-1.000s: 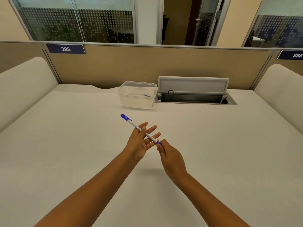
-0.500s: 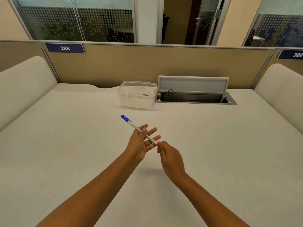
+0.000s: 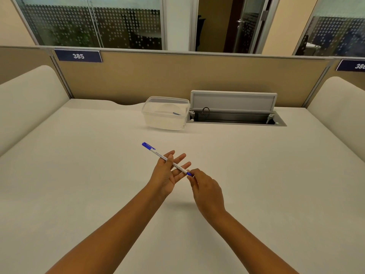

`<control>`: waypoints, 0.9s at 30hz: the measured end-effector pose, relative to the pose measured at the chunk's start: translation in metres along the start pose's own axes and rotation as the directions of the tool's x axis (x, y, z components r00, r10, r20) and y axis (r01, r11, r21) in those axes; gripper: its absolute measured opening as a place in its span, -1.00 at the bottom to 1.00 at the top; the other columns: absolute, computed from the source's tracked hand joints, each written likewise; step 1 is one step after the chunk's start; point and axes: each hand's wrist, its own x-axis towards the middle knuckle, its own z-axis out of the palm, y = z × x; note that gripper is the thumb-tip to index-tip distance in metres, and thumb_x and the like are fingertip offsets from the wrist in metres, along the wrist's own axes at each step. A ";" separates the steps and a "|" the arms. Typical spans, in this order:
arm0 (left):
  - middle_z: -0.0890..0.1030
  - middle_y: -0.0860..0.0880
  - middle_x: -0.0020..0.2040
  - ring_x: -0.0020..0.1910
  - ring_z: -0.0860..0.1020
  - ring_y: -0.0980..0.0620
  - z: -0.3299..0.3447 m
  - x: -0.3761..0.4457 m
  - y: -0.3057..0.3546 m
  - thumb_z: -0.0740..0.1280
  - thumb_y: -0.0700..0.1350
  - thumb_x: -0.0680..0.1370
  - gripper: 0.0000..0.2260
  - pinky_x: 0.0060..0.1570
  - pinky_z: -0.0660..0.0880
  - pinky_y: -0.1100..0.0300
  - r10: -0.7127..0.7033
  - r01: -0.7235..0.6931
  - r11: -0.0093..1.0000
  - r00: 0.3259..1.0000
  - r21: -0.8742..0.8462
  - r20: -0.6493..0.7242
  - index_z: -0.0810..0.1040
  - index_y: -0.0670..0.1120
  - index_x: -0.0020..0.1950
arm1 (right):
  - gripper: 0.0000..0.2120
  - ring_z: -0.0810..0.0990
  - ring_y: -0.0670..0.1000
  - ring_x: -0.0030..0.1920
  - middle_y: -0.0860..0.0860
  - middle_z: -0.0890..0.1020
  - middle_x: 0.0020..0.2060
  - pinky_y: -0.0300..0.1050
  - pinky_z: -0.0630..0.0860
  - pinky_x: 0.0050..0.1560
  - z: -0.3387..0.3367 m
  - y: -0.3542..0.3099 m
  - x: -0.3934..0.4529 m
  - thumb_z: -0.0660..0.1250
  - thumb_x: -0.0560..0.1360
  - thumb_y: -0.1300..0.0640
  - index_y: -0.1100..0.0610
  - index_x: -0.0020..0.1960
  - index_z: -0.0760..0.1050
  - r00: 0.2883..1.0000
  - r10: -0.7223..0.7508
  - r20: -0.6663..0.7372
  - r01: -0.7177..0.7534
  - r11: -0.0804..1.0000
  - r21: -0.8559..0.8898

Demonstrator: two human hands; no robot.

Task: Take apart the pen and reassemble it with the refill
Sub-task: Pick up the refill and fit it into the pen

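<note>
A white pen (image 3: 158, 154) with a blue cap at its far left end and a blue tip piece at its near end is held above the middle of the table. My left hand (image 3: 167, 175) holds the barrel between thumb and forefinger, its other fingers spread straight. My right hand (image 3: 205, 186) pinches the blue end of the pen with its fingertips. A clear plastic tub (image 3: 166, 113) stands further back, with a thin blue-tipped piece (image 3: 176, 113) lying inside it.
An open cable tray (image 3: 235, 119) with a raised grey lid sits in the table behind the tub on the right. Beige partition walls (image 3: 177, 80) close the desk at the back, padded sides flank it.
Both hands and the pen stay almost in place. My right fingertips have shifted slightly at the pen's blue end.
</note>
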 end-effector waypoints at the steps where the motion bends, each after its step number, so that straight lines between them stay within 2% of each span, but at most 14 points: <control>1: 0.59 -0.14 0.08 -0.18 0.67 -0.13 0.001 0.000 0.000 0.11 -0.07 0.60 -0.72 -0.24 0.61 0.03 0.001 -0.001 1.000 1.000 0.004 0.007 0.37 -0.10 0.27 | -0.79 0.42 -0.08 -0.35 0.00 0.59 -0.26 -0.24 0.40 -0.27 0.000 0.001 -0.001 0.15 0.56 0.01 0.09 0.05 0.49 1.000 -0.002 0.005 0.001 0.999 0.032; 3: 0.59 -0.14 0.07 -0.17 0.67 -0.12 0.002 -0.002 0.000 0.10 -0.07 0.60 -0.73 -0.22 0.61 0.03 0.000 0.000 1.000 1.000 0.020 0.025 0.37 -0.10 0.27 | -0.76 0.40 -0.08 -0.40 -0.04 0.51 -0.38 -0.21 0.38 -0.32 0.000 0.001 -0.001 0.09 0.59 0.02 0.05 -0.12 0.47 0.992 0.090 0.084 -0.108 0.964 0.245; 5: 0.58 -0.15 0.10 -0.14 0.66 -0.13 0.002 -0.002 0.000 0.09 -0.07 0.60 -0.73 -0.20 0.61 0.03 -0.004 0.002 0.999 0.999 0.053 0.032 0.36 -0.09 0.27 | -0.64 0.41 -0.08 -0.42 -0.03 0.48 -0.46 -0.22 0.39 -0.32 -0.002 -0.004 0.001 0.03 0.60 -0.01 0.06 -0.26 0.45 0.935 0.243 0.258 -0.344 0.792 0.503; 6: 0.58 -0.15 0.12 -0.12 0.65 -0.14 0.002 -0.002 0.000 0.09 -0.07 0.61 -0.73 -0.18 0.61 0.02 -0.005 0.003 0.998 1.000 0.066 0.030 0.36 -0.09 0.28 | -0.62 0.42 -0.08 -0.42 -0.03 0.48 -0.46 -0.23 0.40 -0.32 -0.003 -0.006 0.003 0.01 0.60 -0.04 0.06 -0.27 0.45 0.909 0.274 0.312 -0.405 0.754 0.517; 7: 0.57 -0.15 0.13 -0.10 0.64 -0.14 0.002 -0.002 0.000 0.08 -0.07 0.61 -0.73 -0.16 0.60 0.01 -0.007 0.005 0.998 1.000 0.069 0.027 0.35 -0.09 0.28 | -0.64 0.42 -0.08 -0.41 -0.04 0.49 -0.44 -0.23 0.40 -0.31 -0.003 -0.006 0.003 0.01 0.59 -0.06 0.06 -0.22 0.45 0.905 0.272 0.326 -0.405 0.785 0.468; 9: 0.57 -0.15 0.14 -0.10 0.64 -0.15 0.002 -0.002 0.001 0.08 -0.07 0.61 -0.72 -0.15 0.59 0.00 -0.018 0.017 0.998 1.000 0.054 0.021 0.35 -0.09 0.29 | -0.76 0.41 -0.09 -0.41 -0.07 0.48 -0.36 -0.28 0.38 -0.34 -0.002 -0.002 0.001 0.06 0.57 -0.08 0.04 -0.02 0.41 0.951 0.179 0.252 -0.238 0.945 0.224; 10: 0.57 -0.15 0.13 -0.10 0.64 -0.16 0.002 -0.002 0.001 0.08 -0.08 0.61 -0.72 -0.17 0.60 0.01 -0.024 0.023 0.999 0.999 0.043 0.021 0.35 -0.09 0.29 | -0.78 0.39 -0.10 -0.43 -0.09 0.47 -0.33 -0.36 0.34 -0.37 -0.002 0.000 0.000 0.09 0.56 -0.08 0.03 0.05 0.38 0.971 0.133 0.201 -0.157 0.981 0.111; 13: 0.57 -0.16 0.12 -0.10 0.64 -0.16 0.003 -0.004 0.002 0.09 -0.08 0.61 -0.72 -0.22 0.61 0.03 -0.030 0.028 0.999 0.999 0.036 0.035 0.36 -0.10 0.29 | -0.79 0.39 -0.08 -0.44 -0.11 0.47 -0.33 -0.35 0.34 -0.41 -0.002 0.002 -0.002 0.10 0.57 -0.06 0.04 0.02 0.41 0.998 0.027 0.062 -0.029 0.999 0.025; 15: 0.57 -0.15 0.12 -0.10 0.64 -0.16 0.004 -0.004 0.003 0.09 -0.07 0.60 -0.72 -0.19 0.61 0.02 -0.028 0.026 0.999 0.999 0.048 0.047 0.36 -0.09 0.29 | -0.75 0.40 -0.06 -0.43 -0.11 0.46 -0.40 -0.19 0.40 -0.37 0.000 0.002 -0.002 0.05 0.59 -0.03 0.04 -0.12 0.42 0.997 0.059 0.052 -0.065 0.991 0.118; 18: 0.57 -0.15 0.13 -0.06 0.63 -0.16 0.004 -0.004 0.003 0.08 -0.07 0.61 -0.73 -0.08 0.56 -0.02 -0.022 0.018 0.998 0.998 0.060 0.059 0.37 -0.08 0.28 | -0.68 0.40 -0.06 -0.37 -0.03 0.46 -0.40 -0.11 0.40 -0.27 0.001 -0.004 0.002 0.02 0.60 -0.04 0.06 -0.18 0.43 0.949 0.234 0.213 -0.305 0.855 0.419; 20: 0.57 -0.15 0.12 -0.06 0.63 -0.16 0.003 -0.004 0.003 0.08 -0.07 0.61 -0.73 -0.09 0.56 -0.01 -0.018 0.014 0.998 0.998 0.057 0.057 0.36 -0.08 0.28 | -0.75 0.41 -0.08 -0.38 -0.05 0.47 -0.35 -0.18 0.41 -0.29 0.002 -0.006 0.002 0.07 0.57 -0.09 0.05 -0.04 0.41 0.949 0.211 0.233 -0.281 0.900 0.332; 22: 0.57 -0.14 0.12 -0.06 0.63 -0.15 0.004 -0.004 0.003 0.08 -0.08 0.61 -0.73 -0.12 0.58 0.00 -0.016 0.013 0.998 0.998 0.054 0.060 0.36 -0.08 0.29 | -0.76 0.40 -0.09 -0.40 -0.07 0.47 -0.33 -0.30 0.38 -0.35 0.003 -0.004 0.000 0.14 0.54 -0.09 0.06 0.04 0.37 0.976 0.148 0.162 -0.184 0.953 0.241; 25: 0.59 -0.14 0.08 -0.09 0.65 -0.14 0.006 -0.005 0.002 0.09 -0.08 0.60 -0.73 -0.18 0.61 0.04 -0.012 0.009 0.999 0.997 0.044 0.073 0.37 -0.08 0.28 | -0.77 0.40 -0.07 -0.41 -0.05 0.49 -0.37 -0.26 0.35 -0.37 0.003 -0.002 -0.002 0.12 0.57 -0.03 0.09 -0.11 0.43 0.988 0.136 0.066 -0.149 0.948 0.280; 27: 0.59 -0.13 0.08 -0.09 0.64 -0.13 0.007 -0.005 0.002 0.09 -0.07 0.60 -0.73 -0.18 0.61 0.06 -0.008 0.004 0.999 0.997 0.052 0.079 0.37 -0.07 0.27 | -0.65 0.41 -0.06 -0.39 -0.03 0.49 -0.41 -0.20 0.38 -0.30 0.003 -0.004 0.002 0.04 0.59 -0.05 0.08 -0.25 0.43 0.953 0.252 0.168 -0.300 0.863 0.406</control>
